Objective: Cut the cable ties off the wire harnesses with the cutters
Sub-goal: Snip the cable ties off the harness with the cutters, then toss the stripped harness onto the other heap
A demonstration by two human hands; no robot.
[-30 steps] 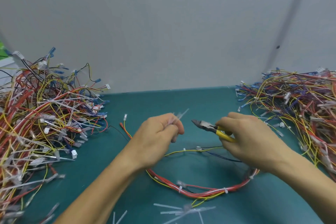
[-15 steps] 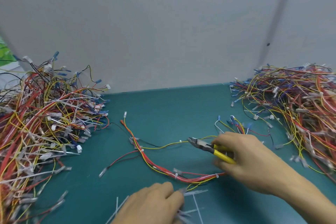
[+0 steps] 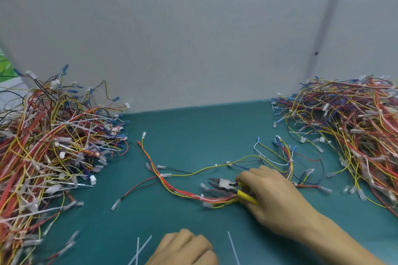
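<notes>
While the wire harness (image 3: 183,192) is laid out mid-tabletop (image 3: 193,135), the yellow-handled cutters (image 3: 226,186) are gripped in the right hand (image 3: 275,200), nose right over the red-yellow bundle. The left hand (image 3: 185,247) is curled at the near edge, and whether anything's pinched inside can't be told. Cut cable ties (image 3: 137,253) are scattered beside it.

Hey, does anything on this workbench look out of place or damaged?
Nothing looks damaged. The only strays are thin white cut cable tie strips lying loose on the teal mat at the near edge, beside the left hand, apart from the tangled wire harness heaps at left and right.
</notes>
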